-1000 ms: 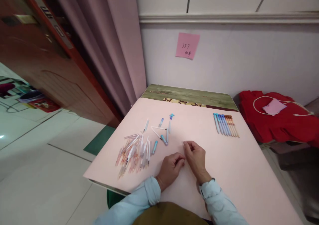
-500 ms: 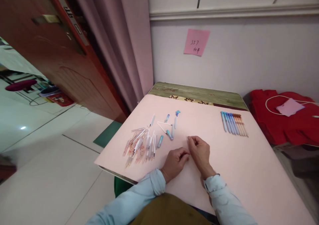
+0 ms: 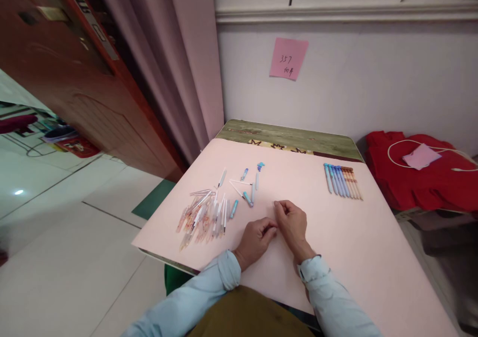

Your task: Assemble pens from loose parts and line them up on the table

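My left hand rests on the table with its fingers curled in, thumb and forefinger near each other. Beside it, almost touching, lies my right hand, loosely closed, its thumb side toward the left. I see nothing in either hand, though the inner fingers are hidden. To the left is a heap of clear pen barrels and white refills. Between heap and hands lie a teal pen part, another teal part, a blue part and clear barrels. Farther back are small blue pieces.
A row of pens, blue to brown, lies at the right on the pale pink table cover. Red cloth with a white cord is beyond the right edge. A pink note sticks to the wall; a brown door stands left.
The camera view has turned slightly to the right, so everything sits a little farther left. My hands keep the same pose and the pen parts have not moved.
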`<state>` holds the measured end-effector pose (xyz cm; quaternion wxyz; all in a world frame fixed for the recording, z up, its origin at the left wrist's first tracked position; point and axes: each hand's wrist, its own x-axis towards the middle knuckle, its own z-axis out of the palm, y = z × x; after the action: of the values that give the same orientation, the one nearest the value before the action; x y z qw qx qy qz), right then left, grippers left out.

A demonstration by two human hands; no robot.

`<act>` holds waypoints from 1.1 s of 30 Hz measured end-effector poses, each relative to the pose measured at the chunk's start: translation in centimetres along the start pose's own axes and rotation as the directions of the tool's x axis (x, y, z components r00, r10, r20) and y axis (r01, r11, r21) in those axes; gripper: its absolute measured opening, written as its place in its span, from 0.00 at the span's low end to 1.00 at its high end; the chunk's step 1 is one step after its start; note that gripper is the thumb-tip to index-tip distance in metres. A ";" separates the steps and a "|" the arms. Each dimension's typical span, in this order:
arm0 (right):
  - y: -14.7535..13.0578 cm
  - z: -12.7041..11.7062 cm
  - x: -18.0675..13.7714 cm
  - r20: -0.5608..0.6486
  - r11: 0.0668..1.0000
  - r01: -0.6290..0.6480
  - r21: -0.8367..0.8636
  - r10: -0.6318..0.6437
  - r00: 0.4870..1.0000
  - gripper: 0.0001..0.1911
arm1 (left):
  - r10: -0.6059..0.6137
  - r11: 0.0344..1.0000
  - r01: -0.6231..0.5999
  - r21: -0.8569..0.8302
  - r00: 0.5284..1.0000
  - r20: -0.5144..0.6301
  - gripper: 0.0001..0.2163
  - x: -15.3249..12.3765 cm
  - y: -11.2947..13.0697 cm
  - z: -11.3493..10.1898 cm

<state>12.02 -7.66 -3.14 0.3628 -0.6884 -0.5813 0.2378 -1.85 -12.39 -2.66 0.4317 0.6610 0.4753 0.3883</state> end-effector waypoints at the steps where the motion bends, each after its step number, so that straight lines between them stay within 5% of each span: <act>1: 0.0 0.0 0.0 0.005 1.000 -0.004 -0.005 0.004 1.000 0.20 | 0.003 1.000 -0.003 0.003 1.000 -0.002 0.08 0.0 0.0 0.0; 14: 0.3 0.0 0.0 0.020 0.999 0.034 -0.032 -0.033 0.999 0.20 | -0.007 0.998 0.005 -0.064 1.000 -0.030 0.08 0.0 0.1 -0.1; 21: -0.7 1.6 -0.8 0.059 0.964 0.267 0.002 -0.267 0.962 0.15 | 0.003 0.978 -0.064 -0.199 0.957 -0.291 0.16 -1.1 0.2 -1.3; 26: -3.2 3.1 -0.9 0.236 0.949 0.262 -0.177 -0.218 0.947 0.13 | 0.032 0.967 -0.126 -0.221 0.921 -0.387 0.21 -1.1 0.1 -1.5; 33: -5.3 4.3 -0.7 0.276 0.899 0.244 -0.364 -0.146 0.950 0.12 | 0.001 0.969 -0.094 -0.230 0.927 -0.376 0.21 -0.9 -0.1 -1.4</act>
<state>5.33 -7.01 -1.82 0.1657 -0.6508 -0.7234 0.1603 -3.43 -12.92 -2.39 0.4019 0.5286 0.4811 0.5724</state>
